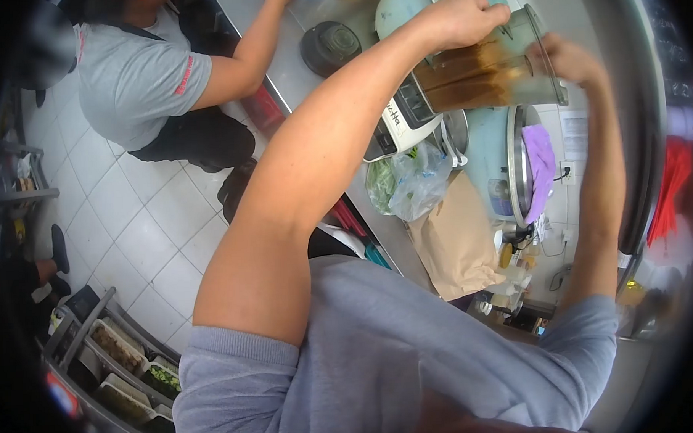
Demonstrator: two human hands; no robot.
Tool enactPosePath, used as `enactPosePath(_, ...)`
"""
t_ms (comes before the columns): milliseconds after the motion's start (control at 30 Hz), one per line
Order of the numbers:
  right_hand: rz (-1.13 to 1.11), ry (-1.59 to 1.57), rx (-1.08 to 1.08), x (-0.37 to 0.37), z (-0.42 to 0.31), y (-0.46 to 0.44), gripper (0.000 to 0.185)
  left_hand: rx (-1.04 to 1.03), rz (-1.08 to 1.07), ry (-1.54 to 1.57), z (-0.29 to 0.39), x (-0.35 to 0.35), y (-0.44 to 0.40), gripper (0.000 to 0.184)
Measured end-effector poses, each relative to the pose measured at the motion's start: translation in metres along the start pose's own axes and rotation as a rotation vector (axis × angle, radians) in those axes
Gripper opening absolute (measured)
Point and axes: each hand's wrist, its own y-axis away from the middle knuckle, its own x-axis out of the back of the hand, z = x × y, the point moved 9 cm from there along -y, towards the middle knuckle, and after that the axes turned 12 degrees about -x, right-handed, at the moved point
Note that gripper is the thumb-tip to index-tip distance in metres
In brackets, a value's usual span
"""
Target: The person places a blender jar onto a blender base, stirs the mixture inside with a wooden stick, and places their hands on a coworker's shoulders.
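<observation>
A clear blender jar (464,82) with brown contents sits on its white blender base (400,123). My left hand (465,20) is closed at the side of the jar, where a handle would be; the fingers hide the grip itself. At the jar's open rim, my right hand (571,60) is bent with its fingers curled inward. That hand is blurred, and whatever it pinches cannot be made out. Beside the base lie plastic bags (418,180) with green contents and a brown paper bag (456,243).
Large pale-blue containers (488,162) stand behind the blender, one with a purple cloth (539,171) over it. A black round object (331,47) rests on the metal counter (284,66). Another person (147,94) is at the counter to the left. Food trays (123,369) are at lower left.
</observation>
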Motion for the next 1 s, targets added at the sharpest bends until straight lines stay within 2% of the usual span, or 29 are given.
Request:
enactPosePath(33, 0.069, 0.138, 0.020, -0.013, -0.001, -0.010, 0.029, -0.003, -0.001, -0.003, 0.000, 0.000, -0.001, 0.059)
enactPosePath(67, 0.070, 0.138, 0.022, -0.001, -0.004, -0.005, 0.029, -0.008, 0.002, 0.004, -0.001, 0.000, -0.002, 0.060)
enactPosePath(133, -0.046, -0.002, -0.146, 0.034, 0.003, 0.011, 0.029, -0.006, 0.007, 0.016, -0.001, 0.000, 0.001, 0.060)
enactPosePath(167, -0.050, -0.001, -0.146, 0.047, 0.012, 0.015, 0.029, 0.020, -0.018, 0.031, 0.002, 0.000, 0.004, 0.061)
enactPosePath(233, -0.145, -0.251, -0.154, 0.063, 0.037, 0.023, 0.031, 0.043, -0.044, 0.046, 0.003, -0.001, 0.005, 0.062)
enactPosePath(300, -0.091, -0.235, -0.132, 0.020, 0.025, 0.008, 0.029, 0.016, -0.012, 0.027, 0.002, 0.000, 0.002, 0.062)
enactPosePath(367, 0.277, 0.161, 0.113, -0.012, 0.003, -0.013, 0.027, 0.000, 0.003, 0.039, 0.001, -0.002, 0.001, 0.061)
enactPosePath(433, 0.405, 0.083, 0.292, 0.028, -0.006, 0.014, 0.025, -0.008, 0.021, 0.053, -0.002, 0.000, 0.000, 0.060)
enactPosePath(500, -0.102, -0.198, -0.188, 0.053, 0.027, 0.019, 0.029, 0.017, -0.001, 0.019, 0.001, 0.001, 0.002, 0.058)
enactPosePath(533, -0.178, -0.254, -0.233, 0.056, 0.046, 0.019, 0.029, 0.016, -0.002, 0.019, 0.002, 0.002, 0.004, 0.058)
enactPosePath(567, -0.174, -0.254, -0.234, 0.048, 0.040, 0.016, 0.029, 0.025, -0.008, 0.040, 0.004, 0.002, 0.006, 0.058)
enactPosePath(633, -0.028, -0.177, -0.034, 0.012, 0.013, 0.000, 0.022, 0.027, -0.014, 0.055, 0.004, 0.000, 0.004, 0.057)
enactPosePath(700, 0.241, -0.076, 0.168, 0.004, -0.004, -0.002, 0.019, 0.010, 0.006, 0.054, 0.003, 0.001, 0.002, 0.057)
enactPosePath(767, 0.033, -0.187, -0.078, 0.025, 0.016, 0.006, 0.022, 0.023, 0.004, 0.066, 0.002, 0.001, 0.003, 0.057)
enactPosePath(833, -0.010, -0.306, -0.186, 0.065, 0.038, 0.028, 0.022, 0.034, -0.001, 0.082, 0.002, 0.000, 0.005, 0.058)
enactPosePath(900, 0.028, -0.390, -0.190, 0.060, 0.042, 0.027, 0.024, 0.029, 0.001, 0.085, 0.000, -0.001, 0.003, 0.057)
enactPosePath(933, 0.031, -0.389, -0.189, 0.035, 0.040, 0.015, 0.024, 0.026, 0.002, 0.083, -0.001, -0.001, 0.002, 0.057)
enactPosePath(967, 0.072, -0.320, -0.015, 0.002, 0.018, -0.003, 0.025, 0.009, 0.006, 0.077, -0.002, -0.002, 0.000, 0.058)
enactPosePath(1000, 0.092, -0.286, 0.071, -0.002, 0.008, -0.004, 0.025, -0.006, 0.008, 0.070, -0.003, -0.002, -0.001, 0.058)
